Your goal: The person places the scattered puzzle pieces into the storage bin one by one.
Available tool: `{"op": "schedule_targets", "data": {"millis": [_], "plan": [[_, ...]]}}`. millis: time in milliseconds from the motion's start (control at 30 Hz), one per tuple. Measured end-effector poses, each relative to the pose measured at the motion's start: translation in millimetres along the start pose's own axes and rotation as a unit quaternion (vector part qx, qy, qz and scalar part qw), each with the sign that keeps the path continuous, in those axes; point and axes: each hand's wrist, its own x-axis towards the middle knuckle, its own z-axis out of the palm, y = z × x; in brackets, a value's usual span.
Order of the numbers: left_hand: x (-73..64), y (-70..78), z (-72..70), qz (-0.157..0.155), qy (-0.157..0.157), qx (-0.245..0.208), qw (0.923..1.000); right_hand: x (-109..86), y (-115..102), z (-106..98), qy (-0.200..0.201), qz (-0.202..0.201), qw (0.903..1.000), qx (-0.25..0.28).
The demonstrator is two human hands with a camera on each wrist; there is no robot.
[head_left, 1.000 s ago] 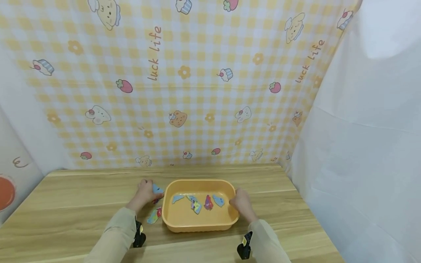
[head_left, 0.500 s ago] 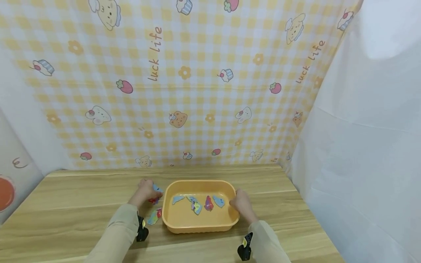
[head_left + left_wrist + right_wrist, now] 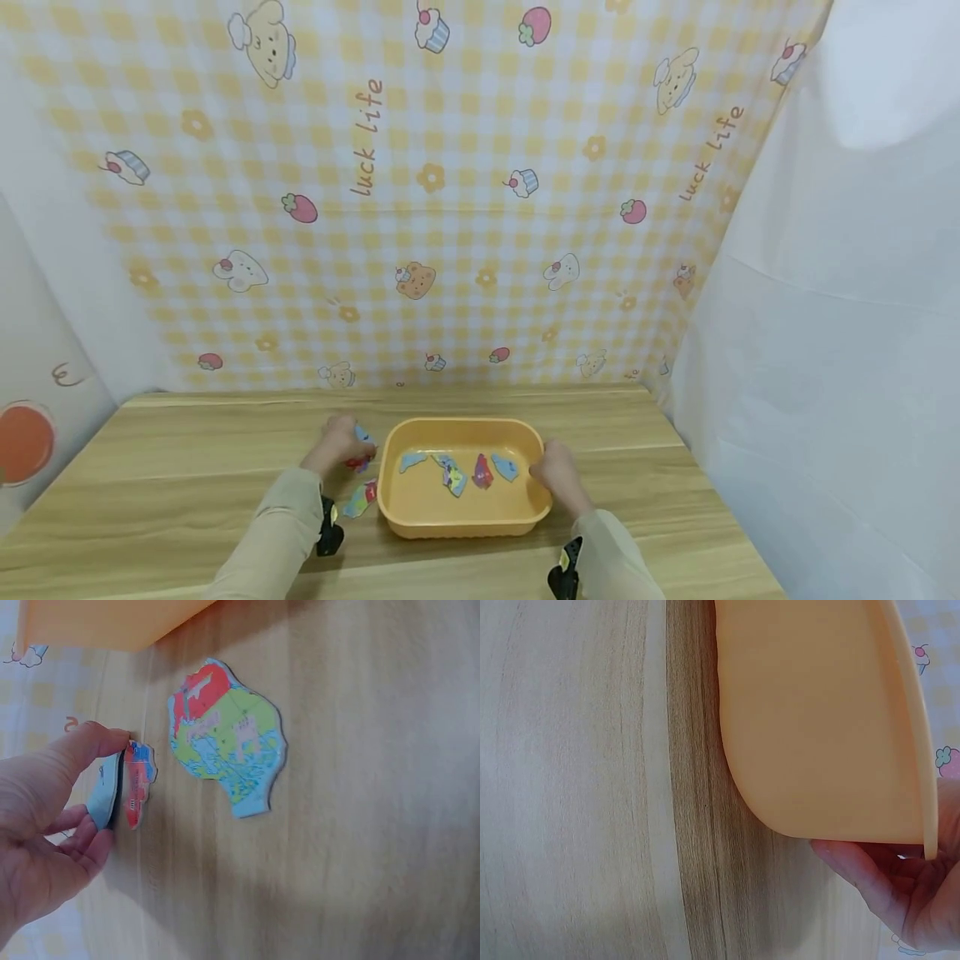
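In the left wrist view, my left hand (image 3: 45,817) pinches a light blue jigsaw puzzle piece (image 3: 105,791) by its edges, thumb at one end and fingers at the other. Right beside it lies a red and blue puzzle piece (image 3: 137,784). A larger green, red and blue piece (image 3: 225,735) lies flat on the table nearby. My right hand (image 3: 558,477) grips the right end of a yellow-orange plastic tray (image 3: 465,529). From the right wrist camera, the thumb presses the tray's outer wall (image 3: 817,735) below the rim; the other fingers are partly hidden.
Inside the tray lie several pieces: a blue one (image 3: 412,461), a multicoloured one (image 3: 454,479), a red-purple one (image 3: 482,472) and another blue one (image 3: 505,467). The wooden table (image 3: 187,483) meets a checked cloth backdrop (image 3: 480,317) behind.
The head view has shifted slightly, so the scene sits a little lower and further right. My left hand's fingers have drawn in around the blue puzzle piece. The right hand stays on the tray.
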Motion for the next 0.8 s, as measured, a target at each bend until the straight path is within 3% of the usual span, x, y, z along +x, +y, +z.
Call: {"op": "schedule_targets", "data": {"millis": [133,433,800], "plan": [[-0.4,-2.1,2.5,0.022,0.017,-0.004,0.9996,0.5,0,-1,-0.007,0.010,0.9999,0.008],[-7.6,-4.5,-9.2,0.034,0.000,-0.112,0.9931,-1.2,1,1,-0.009,0.004,0.9997,0.022],[-10.8,9.5,-25.1,0.098,0.008,-0.078,0.9921,-2.3,0,-5,-0.020,0.011,0.9981,0.056]]}}
